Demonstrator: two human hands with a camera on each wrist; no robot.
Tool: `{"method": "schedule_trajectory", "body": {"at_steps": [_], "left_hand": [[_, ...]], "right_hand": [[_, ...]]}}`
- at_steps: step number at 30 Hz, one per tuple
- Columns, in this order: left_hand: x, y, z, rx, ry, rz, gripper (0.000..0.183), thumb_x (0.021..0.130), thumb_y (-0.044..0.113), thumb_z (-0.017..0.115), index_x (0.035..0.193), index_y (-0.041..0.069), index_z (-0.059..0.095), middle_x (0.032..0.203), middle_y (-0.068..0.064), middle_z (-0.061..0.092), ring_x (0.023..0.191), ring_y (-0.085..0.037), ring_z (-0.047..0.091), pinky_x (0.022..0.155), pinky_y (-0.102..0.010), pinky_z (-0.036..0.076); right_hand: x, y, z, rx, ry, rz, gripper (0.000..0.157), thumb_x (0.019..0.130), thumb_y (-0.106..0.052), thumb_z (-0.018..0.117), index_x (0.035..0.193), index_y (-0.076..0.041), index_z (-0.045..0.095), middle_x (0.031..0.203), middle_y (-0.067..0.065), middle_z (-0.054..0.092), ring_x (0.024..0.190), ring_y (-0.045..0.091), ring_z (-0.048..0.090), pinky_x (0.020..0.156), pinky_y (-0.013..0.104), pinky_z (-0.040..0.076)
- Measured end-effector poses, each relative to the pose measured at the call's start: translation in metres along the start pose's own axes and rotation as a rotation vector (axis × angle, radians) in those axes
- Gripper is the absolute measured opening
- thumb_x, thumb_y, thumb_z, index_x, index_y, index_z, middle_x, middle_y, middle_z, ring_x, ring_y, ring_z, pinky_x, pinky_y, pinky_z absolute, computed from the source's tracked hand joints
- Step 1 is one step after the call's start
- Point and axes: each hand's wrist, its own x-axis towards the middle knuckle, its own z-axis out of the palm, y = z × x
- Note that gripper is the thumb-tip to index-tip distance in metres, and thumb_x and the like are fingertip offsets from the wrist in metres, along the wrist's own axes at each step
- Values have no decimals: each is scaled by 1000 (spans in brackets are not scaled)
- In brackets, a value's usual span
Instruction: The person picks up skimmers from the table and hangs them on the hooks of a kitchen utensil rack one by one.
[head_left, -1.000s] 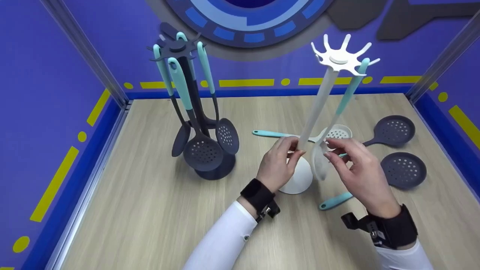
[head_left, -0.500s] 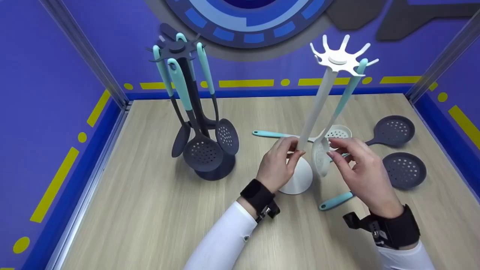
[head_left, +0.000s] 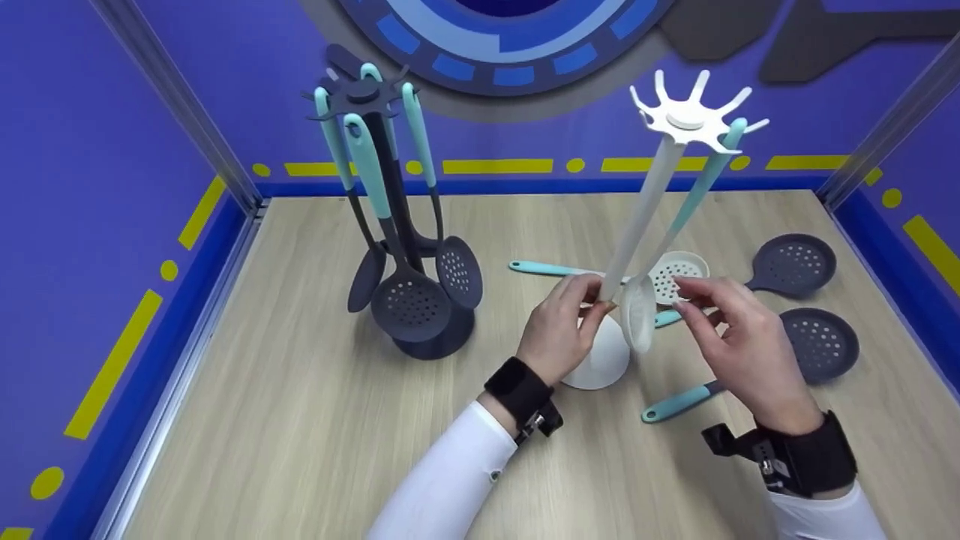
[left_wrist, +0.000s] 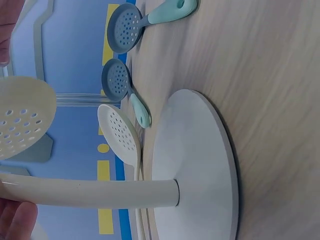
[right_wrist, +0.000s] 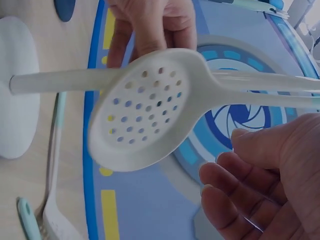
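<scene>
My left hand (head_left: 555,326) grips the lower pole of a white utensil stand (head_left: 642,214), whose round base (left_wrist: 197,155) rests on the table. From one hook of the stand's top hangs a white skimmer (right_wrist: 145,110) with a mint handle, its perforated head beside the pole. Just right of that head is my right hand (head_left: 742,345), apart from it, fingers loosely bent and holding nothing. Behind lies a second white skimmer (head_left: 679,274), mint handle to the left. Two dark grey skimmers (head_left: 793,264) (head_left: 819,345) lie at the right; the right hand partly hides the nearer one.
At the left stands a dark utensil stand (head_left: 435,341) hung with several dark grey utensils with mint handles, including a skimmer (head_left: 411,306). Blue panels (head_left: 97,225) wall the wooden table (head_left: 315,435) at the back and both sides.
My right hand has come away from the hanging skimmer's head and moved slightly right. The skimmer head has swung and turned a little. My left hand keeps its grip on the pole.
</scene>
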Motion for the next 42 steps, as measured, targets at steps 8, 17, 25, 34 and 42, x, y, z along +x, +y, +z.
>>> {"method": "schedule_trajectory", "body": {"at_steps": [8, 17, 25, 34, 42], "left_hand": [[0, 1, 0, -13, 1, 9, 26, 108, 25, 60, 128, 9, 60, 118, -5, 66, 107, -9, 71, 88, -6, 52], [-1, 0, -3, 16, -2, 8, 25, 108, 25, 59, 128, 10, 59, 120, -3, 65, 109, -7, 69, 90, -4, 50], [-1, 0, -1, -1, -1, 19, 24, 108, 25, 59, 127, 9, 60, 117, -4, 65, 108, -8, 69, 90, -3, 49], [-2, -1, 0, -2, 3, 14, 26, 108, 26, 59, 127, 9, 60, 117, -4, 65, 108, -7, 69, 90, -3, 49], [-1, 0, 0, -5, 1, 9, 25, 108, 26, 59, 128, 11, 60, 118, -3, 65, 109, -6, 69, 90, -3, 49]], "right_hand": [[-4, 30, -4, -132, -142, -24, 30, 96, -6, 75, 125, -13, 72, 104, 1, 70, 89, 9, 62, 71, 11, 47], [-21, 86, -18, -272, -415, -13, 26, 94, -1, 73, 120, -4, 72, 107, 9, 72, 89, 24, 69, 71, 44, 57], [-41, 119, -29, -370, -543, -15, 29, 88, 9, 71, 115, -2, 74, 108, 15, 72, 102, 38, 70, 84, 57, 59], [-45, 131, -25, -424, -509, -23, 20, 84, 9, 71, 95, -7, 75, 92, 7, 66, 87, 31, 68, 73, 52, 57], [-47, 135, -22, -436, -551, 0, 24, 86, 11, 64, 91, -11, 72, 89, 4, 63, 83, 25, 65, 68, 47, 55]]}}
